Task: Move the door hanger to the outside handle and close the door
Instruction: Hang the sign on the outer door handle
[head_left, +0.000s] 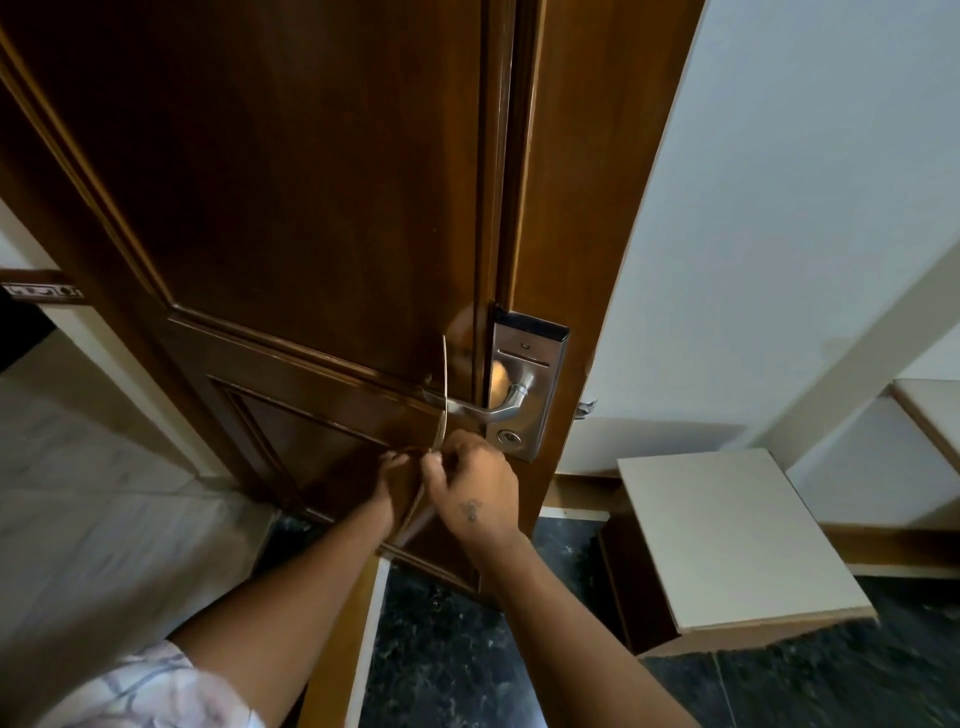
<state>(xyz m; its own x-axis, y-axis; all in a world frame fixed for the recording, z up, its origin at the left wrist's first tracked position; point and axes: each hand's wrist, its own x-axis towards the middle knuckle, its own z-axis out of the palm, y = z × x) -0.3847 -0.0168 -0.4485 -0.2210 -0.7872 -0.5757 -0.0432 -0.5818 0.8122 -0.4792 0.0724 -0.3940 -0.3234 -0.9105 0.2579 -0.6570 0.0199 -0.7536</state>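
1. Hanger (442, 415), seen edge-on, hangs looped over the silver handle (480, 408) of the brown door (291, 208), just above both hands.
2. Right hand (475, 486) is curled, fingers pinching the hanger's lower part.
3. Left hand (387, 480) touches the hanger from the other side; its grip cannot be told.
4. Lock plate (527, 382) sits above the right hand.

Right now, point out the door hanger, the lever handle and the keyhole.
door hanger (444, 384): head view, on its thin edge just above the lever.
lever handle (480, 410): head view, middle of the metal lever.
keyhole (507, 437): head view, the round cylinder low on the lock plate.
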